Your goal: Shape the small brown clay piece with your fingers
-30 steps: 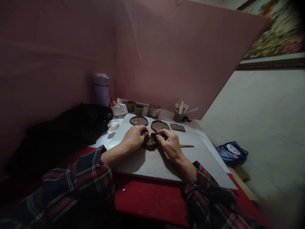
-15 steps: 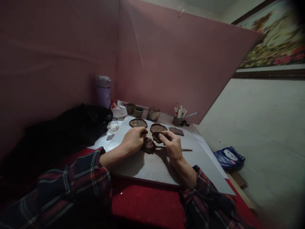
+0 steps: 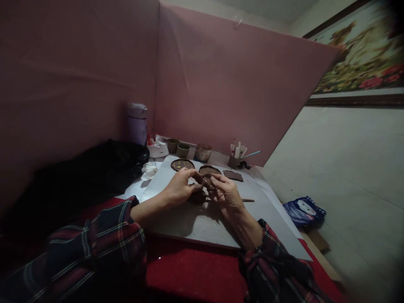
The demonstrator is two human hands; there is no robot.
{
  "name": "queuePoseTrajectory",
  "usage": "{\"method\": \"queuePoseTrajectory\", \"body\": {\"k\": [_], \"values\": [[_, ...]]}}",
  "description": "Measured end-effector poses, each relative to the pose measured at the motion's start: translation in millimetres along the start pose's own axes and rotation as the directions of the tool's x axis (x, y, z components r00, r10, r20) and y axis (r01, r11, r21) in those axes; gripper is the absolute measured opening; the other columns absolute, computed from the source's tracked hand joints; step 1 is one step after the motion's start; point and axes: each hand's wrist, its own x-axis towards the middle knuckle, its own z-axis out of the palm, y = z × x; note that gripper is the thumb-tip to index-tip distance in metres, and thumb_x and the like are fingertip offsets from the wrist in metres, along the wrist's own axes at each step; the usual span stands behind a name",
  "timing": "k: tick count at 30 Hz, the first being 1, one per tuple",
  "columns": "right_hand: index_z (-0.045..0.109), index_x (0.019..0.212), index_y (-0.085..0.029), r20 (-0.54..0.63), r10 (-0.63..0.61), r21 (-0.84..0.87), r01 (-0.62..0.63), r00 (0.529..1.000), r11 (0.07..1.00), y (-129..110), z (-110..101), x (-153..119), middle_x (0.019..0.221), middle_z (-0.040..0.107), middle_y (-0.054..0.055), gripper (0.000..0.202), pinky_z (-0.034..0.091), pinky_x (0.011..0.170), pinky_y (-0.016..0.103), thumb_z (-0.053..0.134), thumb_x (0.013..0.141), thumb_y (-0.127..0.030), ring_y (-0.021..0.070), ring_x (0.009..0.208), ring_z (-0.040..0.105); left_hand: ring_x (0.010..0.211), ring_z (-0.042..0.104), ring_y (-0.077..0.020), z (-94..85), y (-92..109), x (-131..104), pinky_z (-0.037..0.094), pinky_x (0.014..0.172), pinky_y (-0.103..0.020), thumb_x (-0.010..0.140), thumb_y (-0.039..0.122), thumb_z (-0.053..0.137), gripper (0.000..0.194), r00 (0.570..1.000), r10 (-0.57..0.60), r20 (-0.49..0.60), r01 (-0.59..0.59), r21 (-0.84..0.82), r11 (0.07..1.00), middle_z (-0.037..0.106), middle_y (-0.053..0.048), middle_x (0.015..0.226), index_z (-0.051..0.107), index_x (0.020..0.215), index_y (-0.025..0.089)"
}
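Between my hands is a piece of dark brown clay (image 3: 207, 182), held above the board. My right hand (image 3: 227, 194) pinches its right side between thumb and fingers. The thumb and fingertips of my left hand (image 3: 181, 186) close on its left edge. Below them a rough lump of the same clay (image 3: 197, 198) lies on the pale board (image 3: 176, 221), partly hidden by my left hand. A thin wooden stick (image 3: 248, 200) lies to the right of the lump, partly behind my right hand.
Behind my hands lie a yellow-dotted clay disc (image 3: 182, 164), a plain rimmed disc (image 3: 210, 170) and a flat clay slab (image 3: 233, 175). Farther back stand small cups (image 3: 183, 150), a bowl (image 3: 203, 152) and a pen holder (image 3: 234, 161). A black bag (image 3: 94, 172) is at left.
My left hand has moved right and its fingertips have closed on the clay piece in my right hand. The lump below is now more covered by my left hand.
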Motion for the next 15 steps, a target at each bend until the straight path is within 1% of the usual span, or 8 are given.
{"method": "queuePoseTrajectory", "body": {"k": [2, 4, 8, 10, 12, 14, 15], "values": [[0.069, 0.087, -0.016, 0.036, 0.020, 0.003, -0.020, 0.999, 1.000, -0.6, -0.8, -0.7, 0.076, 0.073, 0.005, 0.033, 0.042, 0.047, 0.023, 0.078, 0.066, -0.039, 0.0123, 0.056, 0.059, 0.093, 0.060, -0.0192, -0.4, 0.2, 0.1, 0.045, 0.089, -0.032, 0.077, 0.014, 0.073, 0.014, 1.000, 0.013, -0.023, -0.013, 0.002, 1.000, 0.068, -0.008, 0.094, 0.072, 0.090, 0.011], [0.070, 0.088, -0.016, 0.066, 0.040, 0.006, -0.041, 0.997, 0.999, -0.7, -0.8, -1.2, 0.076, 0.072, 0.005, 0.032, 0.042, 0.048, 0.023, 0.078, 0.066, -0.038, 0.0124, 0.057, 0.060, 0.091, 0.058, -0.0189, -0.4, 0.4, -0.1, 0.044, 0.086, -0.031, 0.076, 0.013, 0.073, 0.010, 0.997, 0.041, -0.060, -0.040, 0.018, 0.999, 0.067, -0.006, 0.089, 0.071, 0.085, 0.013], [0.069, 0.088, -0.017, 0.047, 0.012, 0.023, -0.013, 0.999, 1.000, 1.2, 1.9, -1.0, 0.073, 0.069, 0.002, 0.033, 0.038, 0.045, 0.022, 0.079, 0.065, -0.039, 0.0100, 0.053, 0.054, 0.088, 0.058, -0.0177, 0.2, 0.6, -0.7, 0.044, 0.085, -0.031, 0.076, 0.014, 0.072, 0.006, 0.995, 0.033, -0.093, -0.034, -0.017, 0.999, 0.065, -0.005, 0.087, 0.070, 0.082, 0.014], [0.069, 0.086, -0.017, 0.009, -0.064, -0.005, 0.064, 0.998, 0.998, 3.1, 3.2, -0.3, 0.072, 0.067, 0.000, 0.033, 0.038, 0.046, 0.022, 0.079, 0.065, -0.041, 0.0091, 0.053, 0.052, 0.088, 0.058, -0.0178, 0.7, 0.2, -1.0, 0.044, 0.084, -0.031, 0.077, 0.019, 0.073, 0.007, 0.994, 0.027, -0.104, -0.032, -0.042, 0.999, 0.066, -0.005, 0.087, 0.070, 0.080, 0.014], [0.068, 0.084, -0.017, -0.035, -0.164, -0.070, 0.161, 0.986, 0.984, 5.1, 3.8, 0.3, 0.074, 0.067, 0.000, 0.031, 0.041, 0.050, 0.023, 0.077, 0.067, -0.041, 0.0095, 0.056, 0.053, 0.087, 0.059, -0.0181, 1.2, -0.4, -1.2, 0.044, 0.083, -0.031, 0.077, 0.024, 0.073, 0.010, 0.993, 0.029, -0.110, -0.036, -0.061, 0.997, 0.067, -0.004, 0.085, 0.070, 0.078, 0.014], [0.068, 0.083, -0.018, -0.066, -0.236, -0.132, 0.226, 0.969, 0.965, 6.7, 3.7, 0.5, 0.078, 0.068, 0.001, 0.027, 0.043, 0.054, 0.024, 0.076, 0.069, -0.040, 0.0110, 0.061, 0.055, 0.084, 0.060, -0.0172, 1.8, -0.8, -1.4, 0.046, 0.081, -0.030, 0.077, 0.024, 0.072, 0.010, 0.996, 0.004, -0.090, -0.016, -0.130, 0.991, 0.068, -0.004, 0.084, 0.069, 0.079, 0.014], [0.068, 0.082, -0.018, -0.075, -0.249, -0.147, 0.236, 0.966, 0.961, 7.3, 3.5, 0.4, 0.080, 0.068, 0.002, 0.026, 0.044, 0.056, 0.024, 0.075, 0.069, -0.038, 0.0118, 0.064, 0.056, 0.082, 0.061, -0.0164, 2.1, -0.8, -1.5, 0.047, 0.079, -0.029, 0.076, 0.022, 0.071, 0.010, 0.998, -0.021, -0.066, 0.008, -0.185, 0.983, 0.068, -0.004, 0.084, 0.069, 0.081, 0.014]]}}
